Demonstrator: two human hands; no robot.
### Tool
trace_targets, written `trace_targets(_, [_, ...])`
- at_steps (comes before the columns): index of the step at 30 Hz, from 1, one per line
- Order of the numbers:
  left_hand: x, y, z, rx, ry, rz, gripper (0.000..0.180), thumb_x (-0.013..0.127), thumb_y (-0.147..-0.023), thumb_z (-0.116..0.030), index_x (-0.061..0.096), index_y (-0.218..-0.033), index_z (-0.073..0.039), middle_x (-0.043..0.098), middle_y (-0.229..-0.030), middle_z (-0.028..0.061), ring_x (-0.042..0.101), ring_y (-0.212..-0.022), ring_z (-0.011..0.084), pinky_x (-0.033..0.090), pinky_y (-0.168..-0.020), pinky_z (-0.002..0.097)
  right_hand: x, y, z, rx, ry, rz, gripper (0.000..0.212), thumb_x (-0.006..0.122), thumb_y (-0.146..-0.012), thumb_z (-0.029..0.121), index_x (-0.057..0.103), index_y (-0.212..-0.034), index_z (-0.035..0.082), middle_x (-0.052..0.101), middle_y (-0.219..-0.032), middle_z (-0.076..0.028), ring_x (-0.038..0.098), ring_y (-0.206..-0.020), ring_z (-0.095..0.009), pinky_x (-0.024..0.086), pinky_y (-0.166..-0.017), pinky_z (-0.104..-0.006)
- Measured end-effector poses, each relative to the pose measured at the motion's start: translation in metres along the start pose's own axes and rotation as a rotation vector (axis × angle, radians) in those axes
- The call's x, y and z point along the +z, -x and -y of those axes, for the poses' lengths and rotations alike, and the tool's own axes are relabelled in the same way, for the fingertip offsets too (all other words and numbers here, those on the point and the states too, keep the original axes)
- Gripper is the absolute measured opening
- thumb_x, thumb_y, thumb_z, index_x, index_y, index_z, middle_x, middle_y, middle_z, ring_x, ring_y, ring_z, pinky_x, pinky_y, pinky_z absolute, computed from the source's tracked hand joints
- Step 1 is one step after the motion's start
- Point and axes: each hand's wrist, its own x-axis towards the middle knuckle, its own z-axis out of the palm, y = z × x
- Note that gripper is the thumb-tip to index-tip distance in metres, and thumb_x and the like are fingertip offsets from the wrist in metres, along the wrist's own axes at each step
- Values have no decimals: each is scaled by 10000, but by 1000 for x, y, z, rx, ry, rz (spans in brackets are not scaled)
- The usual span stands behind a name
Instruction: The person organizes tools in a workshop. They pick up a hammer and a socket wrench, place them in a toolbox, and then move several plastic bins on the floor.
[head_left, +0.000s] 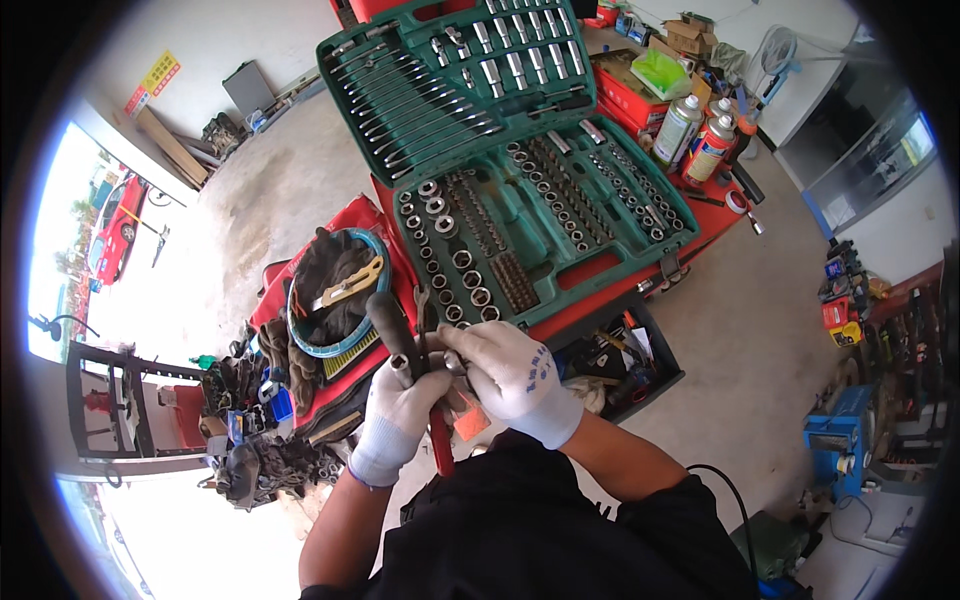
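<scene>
Concrete floor (270,170) surrounds the green case (545,290); just before it, the left hand (400,405) grasps a dark-handled tool (388,325), the right hand (510,370) pinches a metal piece (455,362), mostly hidden. Blue print (541,372) marks the right glove (548,410).

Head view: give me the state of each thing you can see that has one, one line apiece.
Green tool case: open, lid raised
Black drawer: pulled open, with things inside
Spray cans: upright
Blue-rimmed container: uncovered, dark cloth inside
Tan cutter: lying on the cloth
Fan: standing; running or not, cannot tell
Left hand: gloved, closed around a dark-handled tool
Right hand: gloved, fingers bent
</scene>
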Motion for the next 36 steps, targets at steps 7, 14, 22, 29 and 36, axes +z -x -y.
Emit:
trace_targets(7, [21, -25, -8, -77, 198, 133, 233, 556, -1016, -236, 531, -1139, -39, 527, -553, 80, 484, -431, 164, 408, -470, 274, -16, -6, -28, 193, -322, 14, 459, 668, -825, -31, 657, -1279, 34, 641, -937, -126, 651, -787, -291, 536, -700, -352])
trace_targets(14, [30, -36, -14, -14, 221, 195, 405, 674, -983, -305, 597, -1128, 66, 671, -849, 106, 518, -455, 109, 424, -482, 236, -45, 2, -45, 604, -1224, 107, 267, 637, -969, -30, 604, -1234, -25, 702, -1201, -115, 690, -1055, -147, 577, -920, -295])
trace_targets(22, [26, -31, -9, 7, 355, 192, 409, 675, -981, -257, 560, -1194, 72, 655, -894, 195, 530, -444, 146, 437, -435, 271, -80, 1, -87, 572, -1154, -89, 225, 601, -965, -36, 623, -1190, -34, 689, -983, -101, 708, -885, -188, 595, -826, -349])
trace_targets(29, [10, -23, 1, 93, 393, 127, 452, 723, -958, -265, 556, -1200, 79, 636, -886, 252, 508, -409, 163, 401, -380, 270, -216, -52, -233, 563, -121, -414, 272, 635, -992, 137, 675, -1197, -37, 745, -1031, -77, 687, -831, -128, 556, -775, -281])
trace_targets(36, [5, -9, 2, 126, 364, 65, 432, 720, -960, -253, 569, -1190, 80, 655, -850, 234, 520, -409, 169, 406, -390, 279, -227, -105, -303, 529, 600, 325, 331, 672, -877, 261, 712, -1051, -18, 730, -998, -218, 716, -893, -328, 557, -852, -397])
